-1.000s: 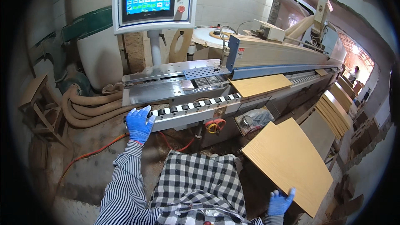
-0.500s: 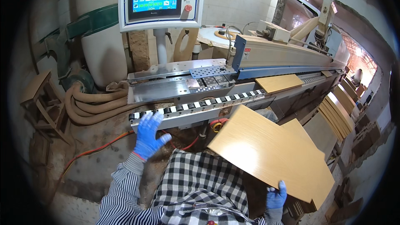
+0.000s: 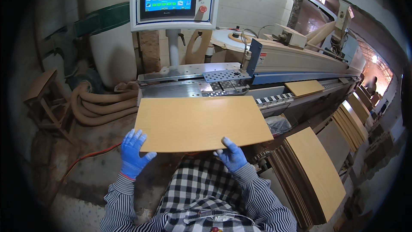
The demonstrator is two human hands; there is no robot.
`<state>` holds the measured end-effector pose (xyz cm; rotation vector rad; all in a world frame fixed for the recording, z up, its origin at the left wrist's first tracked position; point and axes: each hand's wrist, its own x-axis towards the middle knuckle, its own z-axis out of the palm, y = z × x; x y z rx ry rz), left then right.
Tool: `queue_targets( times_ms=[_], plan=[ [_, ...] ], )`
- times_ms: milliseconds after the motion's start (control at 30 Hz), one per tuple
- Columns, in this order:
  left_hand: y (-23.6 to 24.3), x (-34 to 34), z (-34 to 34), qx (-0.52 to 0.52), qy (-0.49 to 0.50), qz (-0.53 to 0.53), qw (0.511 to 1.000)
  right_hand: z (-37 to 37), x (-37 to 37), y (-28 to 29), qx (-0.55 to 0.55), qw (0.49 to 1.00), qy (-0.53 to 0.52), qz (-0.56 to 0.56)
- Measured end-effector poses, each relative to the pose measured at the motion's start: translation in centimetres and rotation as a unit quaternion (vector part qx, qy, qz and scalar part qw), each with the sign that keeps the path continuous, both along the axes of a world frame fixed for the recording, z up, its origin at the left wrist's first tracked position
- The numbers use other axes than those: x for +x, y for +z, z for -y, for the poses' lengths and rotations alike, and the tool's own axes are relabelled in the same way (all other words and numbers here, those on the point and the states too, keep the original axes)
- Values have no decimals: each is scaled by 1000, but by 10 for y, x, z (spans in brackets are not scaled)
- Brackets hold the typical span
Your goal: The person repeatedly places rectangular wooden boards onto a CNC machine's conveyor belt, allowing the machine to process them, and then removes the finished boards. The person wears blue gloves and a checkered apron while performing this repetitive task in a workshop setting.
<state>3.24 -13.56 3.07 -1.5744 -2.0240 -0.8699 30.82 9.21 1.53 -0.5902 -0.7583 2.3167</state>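
Note:
A light wood-coloured board [image 3: 201,120] is raised in front of me over the near roller rail of a long machine, hiding much of that rail. My right hand [image 3: 230,153], in a blue glove, grips its lower edge with the thumb on top. My left hand [image 3: 135,154], also gloved, is open at the board's lower left corner, fingers spread and fingertips against or just beside the left edge; whether they touch is hard to tell. Beyond the board are the machine's steel infeed bed [image 3: 167,89] and a perforated blue plate [image 3: 216,76].
A control screen [image 3: 167,0] stands above the machine. Another board [image 3: 302,88] lies farther along the rail. A stack of boards [image 3: 315,172] is at my right, with more [image 3: 347,120] behind. Hoses [image 3: 98,107] and a wooden stand [image 3: 49,103] are at left. A person [image 3: 371,83] is in the far doorway.
My right hand has lifted the top board from the right-hand stack and swung it left in front of me. My left hand has left the roller rail for the board's left corner.

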Motion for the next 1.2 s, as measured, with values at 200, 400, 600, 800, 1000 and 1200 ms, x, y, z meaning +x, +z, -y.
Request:
queue_targets(
  times_ms=[200, 400, 600, 800, 1000, 1200],
  plan=[
    [-11, -46, -22, -9, 83, 29, 996, -9, -23, 2, -54, 991, -5, -125],
    [-6, -62, -55, -15, 132, 56, 990, 31, 59, -5, 177, 976, 6, 126],
    [-1, -55, -62, -51, 160, 63, 984, 77, 125, -80, 578, 679, -61, 449],
    [-1, -55, -60, -51, 174, 44, 982, 82, 119, -90, 697, 564, -82, 435],
    [-14, -71, -46, -37, 183, 67, 980, 79, 122, -94, 695, 573, -80, 427],
    [-20, -79, -36, -10, 137, 126, 983, 79, 122, -93, 700, 573, -93, 416]
  ],
)
